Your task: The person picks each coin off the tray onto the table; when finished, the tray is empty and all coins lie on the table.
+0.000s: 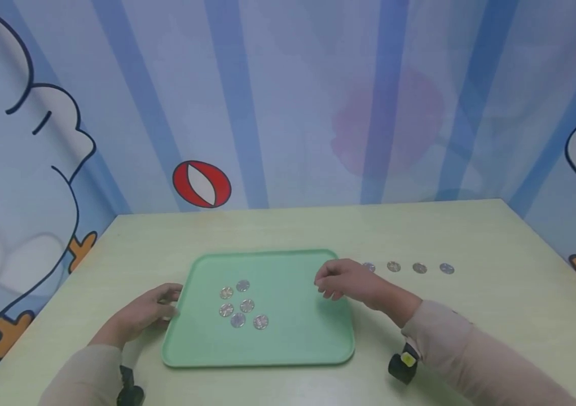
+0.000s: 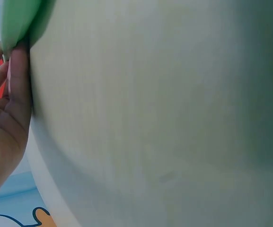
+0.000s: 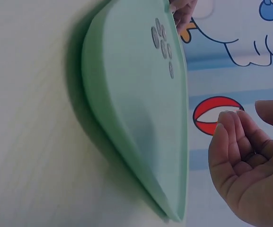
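A pale green tray lies on the table with several silver coins grouped on its left half. My left hand holds the tray's left rim, its thumb and fingers on either side of the edge in the left wrist view. Over the tray's right side hovers my right hand, fingers loosely bent and the thumb apart from them. Nothing shows between those fingers in the right wrist view. Beyond the right hand, more coins lie in a row on the table, the leftmost partly hidden behind that hand.
The pale yellow table reaches back to a blue striped backdrop with cartoon figures and a red and white ball printed on it. Dark wrist cameras are strapped under both sleeves.
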The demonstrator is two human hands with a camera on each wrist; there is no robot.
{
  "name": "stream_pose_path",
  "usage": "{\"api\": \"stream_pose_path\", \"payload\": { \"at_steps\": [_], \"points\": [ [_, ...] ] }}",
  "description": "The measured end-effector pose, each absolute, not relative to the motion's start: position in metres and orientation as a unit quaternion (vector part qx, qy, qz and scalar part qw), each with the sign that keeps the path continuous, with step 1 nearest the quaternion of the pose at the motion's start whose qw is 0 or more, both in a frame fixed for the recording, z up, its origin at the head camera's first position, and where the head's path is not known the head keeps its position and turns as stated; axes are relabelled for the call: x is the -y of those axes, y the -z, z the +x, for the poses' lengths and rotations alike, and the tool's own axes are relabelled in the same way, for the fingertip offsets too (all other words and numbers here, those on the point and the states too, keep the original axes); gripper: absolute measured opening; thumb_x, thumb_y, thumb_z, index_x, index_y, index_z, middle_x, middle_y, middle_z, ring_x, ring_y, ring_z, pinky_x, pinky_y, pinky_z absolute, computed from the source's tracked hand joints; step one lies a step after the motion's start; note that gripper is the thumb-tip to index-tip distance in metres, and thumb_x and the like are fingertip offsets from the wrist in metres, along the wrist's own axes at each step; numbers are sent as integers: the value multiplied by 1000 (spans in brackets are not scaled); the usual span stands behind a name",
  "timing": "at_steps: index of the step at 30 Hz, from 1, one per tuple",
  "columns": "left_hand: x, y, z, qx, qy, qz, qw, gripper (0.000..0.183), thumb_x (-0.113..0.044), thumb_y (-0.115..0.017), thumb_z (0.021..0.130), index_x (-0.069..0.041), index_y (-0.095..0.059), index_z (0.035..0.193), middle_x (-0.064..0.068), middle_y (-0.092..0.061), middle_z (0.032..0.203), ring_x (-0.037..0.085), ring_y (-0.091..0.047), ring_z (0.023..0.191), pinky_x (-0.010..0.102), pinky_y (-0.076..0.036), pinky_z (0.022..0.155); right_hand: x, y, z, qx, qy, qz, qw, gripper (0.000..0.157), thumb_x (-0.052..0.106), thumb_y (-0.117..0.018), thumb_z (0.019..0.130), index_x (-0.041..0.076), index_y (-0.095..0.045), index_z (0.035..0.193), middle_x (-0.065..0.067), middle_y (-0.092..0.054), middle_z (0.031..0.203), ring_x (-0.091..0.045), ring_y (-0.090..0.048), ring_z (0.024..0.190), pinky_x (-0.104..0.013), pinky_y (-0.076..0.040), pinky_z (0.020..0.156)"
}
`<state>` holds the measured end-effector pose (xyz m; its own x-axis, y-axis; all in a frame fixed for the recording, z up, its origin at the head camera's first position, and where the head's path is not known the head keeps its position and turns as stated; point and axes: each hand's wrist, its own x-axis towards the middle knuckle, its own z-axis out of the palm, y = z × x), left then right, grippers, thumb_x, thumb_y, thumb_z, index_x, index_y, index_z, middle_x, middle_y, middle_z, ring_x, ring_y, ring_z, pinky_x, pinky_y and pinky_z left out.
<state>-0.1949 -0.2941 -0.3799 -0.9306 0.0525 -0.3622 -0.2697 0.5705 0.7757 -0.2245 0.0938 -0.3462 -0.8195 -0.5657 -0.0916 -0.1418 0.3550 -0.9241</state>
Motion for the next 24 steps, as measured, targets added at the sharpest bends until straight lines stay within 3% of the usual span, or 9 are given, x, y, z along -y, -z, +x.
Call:
{"api": "stream_pose_path", "payload": {
  "at_steps": [24],
  "points": [
    [295,382,-196,-870,-455,-68,177,58,-3,-50,74,-1,-31,129,23,-35,126,36,-42,107,43,-45,81,-26,358,-215,-780,534,-218,244,16,12,-53,81,-1,-58,88,-6,-58,80,-17,-56,72,-29,-50,63]
  ]
}}
